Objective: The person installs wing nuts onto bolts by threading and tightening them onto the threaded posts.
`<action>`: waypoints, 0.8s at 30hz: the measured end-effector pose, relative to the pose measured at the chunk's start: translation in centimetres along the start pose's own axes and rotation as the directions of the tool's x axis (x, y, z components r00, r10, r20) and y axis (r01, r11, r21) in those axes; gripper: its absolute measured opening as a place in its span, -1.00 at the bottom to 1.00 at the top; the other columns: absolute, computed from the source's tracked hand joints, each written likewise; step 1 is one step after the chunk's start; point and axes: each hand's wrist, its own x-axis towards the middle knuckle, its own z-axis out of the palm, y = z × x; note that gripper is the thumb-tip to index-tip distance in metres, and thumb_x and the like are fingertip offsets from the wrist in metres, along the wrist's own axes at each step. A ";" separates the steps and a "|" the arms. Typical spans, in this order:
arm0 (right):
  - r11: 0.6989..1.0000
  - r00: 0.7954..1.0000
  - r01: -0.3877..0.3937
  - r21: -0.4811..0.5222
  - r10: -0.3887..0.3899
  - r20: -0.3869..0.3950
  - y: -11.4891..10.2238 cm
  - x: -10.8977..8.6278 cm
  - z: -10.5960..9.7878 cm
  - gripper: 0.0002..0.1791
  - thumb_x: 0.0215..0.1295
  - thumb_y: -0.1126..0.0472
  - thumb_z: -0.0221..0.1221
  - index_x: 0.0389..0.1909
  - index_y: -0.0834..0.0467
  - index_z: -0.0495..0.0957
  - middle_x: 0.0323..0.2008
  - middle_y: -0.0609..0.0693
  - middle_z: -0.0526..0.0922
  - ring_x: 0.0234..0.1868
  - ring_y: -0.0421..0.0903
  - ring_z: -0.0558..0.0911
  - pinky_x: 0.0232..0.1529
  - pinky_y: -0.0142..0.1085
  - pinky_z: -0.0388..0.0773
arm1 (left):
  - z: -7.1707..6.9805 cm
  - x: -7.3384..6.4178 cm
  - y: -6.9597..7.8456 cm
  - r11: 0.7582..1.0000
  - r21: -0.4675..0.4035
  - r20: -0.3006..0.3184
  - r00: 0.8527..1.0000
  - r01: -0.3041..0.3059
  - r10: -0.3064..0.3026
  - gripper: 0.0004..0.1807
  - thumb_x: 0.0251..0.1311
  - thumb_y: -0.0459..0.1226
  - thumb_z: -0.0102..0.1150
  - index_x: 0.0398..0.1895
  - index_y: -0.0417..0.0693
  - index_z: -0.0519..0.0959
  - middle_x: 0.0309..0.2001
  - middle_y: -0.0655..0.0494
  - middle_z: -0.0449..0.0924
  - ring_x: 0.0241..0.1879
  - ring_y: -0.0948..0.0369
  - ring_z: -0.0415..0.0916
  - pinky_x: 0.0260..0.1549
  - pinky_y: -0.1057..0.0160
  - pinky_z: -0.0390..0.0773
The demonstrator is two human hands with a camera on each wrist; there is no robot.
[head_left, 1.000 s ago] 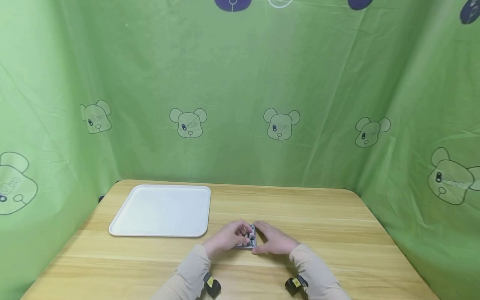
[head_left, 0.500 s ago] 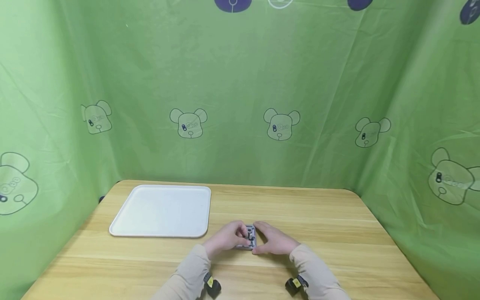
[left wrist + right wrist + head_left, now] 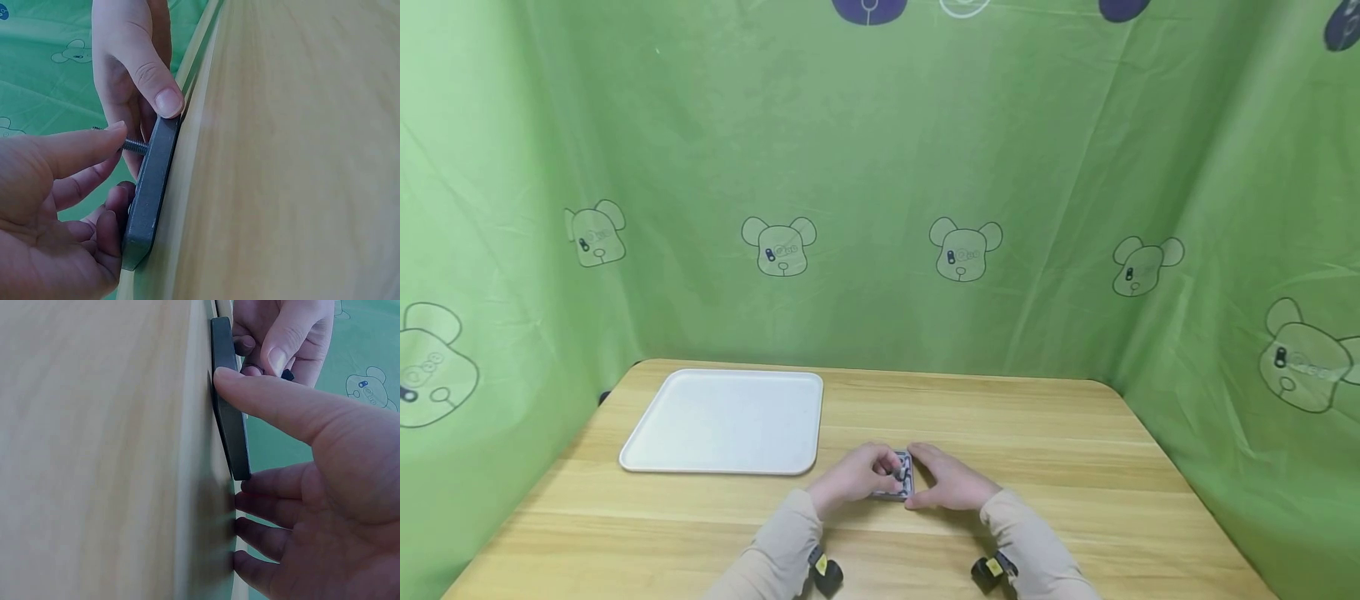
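A small dark, flat rectangular plate (image 3: pixel 907 486) lies on the table, its top patterned in grey and black. My left hand (image 3: pixel 856 473) is over its left part. In the left wrist view, thumb and forefinger pinch a threaded bolt (image 3: pixel 135 146) that stands out from the top of the plate (image 3: pixel 150 194); the other fingers curl beside the plate's edge. My right hand (image 3: pixel 953 483) holds the plate's right end, thumb at the near edge and forefinger by the far corner. In the right wrist view, a small black end (image 3: pixel 287 375) shows by the left thumb. Left fingers hide much of the top.
A white tray (image 3: pixel 726 421) lies at the left rear of the wooden table (image 3: pixel 1037 433). Green curtains (image 3: pixel 865 317) with bear outlines hang behind and at both sides. Black wrist cameras sit under both forearms.
The left fingertips shift slightly over the plate, their pinch around the bolt changing a little. The right hand and the plate stay in place.
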 end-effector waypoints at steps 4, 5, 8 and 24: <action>1.000 1.000 -0.013 0.000 0.013 0.001 -0.1 -0.1 0.0 0.11 -0.04 -0.12 0.41 0.45 0.31 0.11 0.45 0.32 0.14 0.45 0.32 0.18 0.39 0.24 0.09 | 0.0 0.1 -0.1 1.000 0.010 0.016 1.000 -0.014 0.014 -0.85 0.09 -0.42 0.29 -0.26 -0.21 0.59 -0.33 0.03 0.58 -0.33 0.27 0.44 -0.32 0.39 0.44; 1.000 1.000 -0.015 -0.002 0.015 0.002 -0.1 -0.1 0.0 0.12 -0.04 -0.12 0.41 0.45 0.30 0.11 0.46 0.32 0.14 0.45 0.32 0.18 0.39 0.24 0.09 | 0.0 0.1 -0.1 1.000 0.016 0.019 1.000 -0.019 0.018 -0.86 0.11 -0.41 0.28 -0.25 -0.21 0.59 -0.32 0.03 0.59 -0.33 0.27 0.45 -0.31 0.39 0.44; 1.000 1.000 -0.016 -0.004 0.016 0.001 -0.1 0.0 0.0 0.12 -0.04 -0.13 0.41 0.45 0.30 0.11 0.46 0.32 0.14 0.44 0.32 0.18 0.39 0.24 0.09 | 0.0 0.2 -0.2 0.999 0.035 0.025 0.999 -0.032 0.031 -0.88 0.14 -0.41 0.25 -0.24 -0.19 0.60 -0.30 0.02 0.61 -0.32 0.29 0.45 -0.29 0.39 0.45; 1.000 1.000 -0.001 0.013 0.001 -0.005 0.1 0.2 0.1 0.11 -0.03 -0.11 0.42 0.44 0.32 0.11 0.45 0.32 0.16 0.44 0.32 0.19 0.39 0.24 0.09 | -0.1 0.2 -0.1 0.999 0.044 0.042 0.999 -0.032 0.030 -0.84 0.18 -0.42 0.19 -0.17 -0.15 0.63 -0.28 0.01 0.62 -0.29 0.26 0.47 -0.26 0.35 0.44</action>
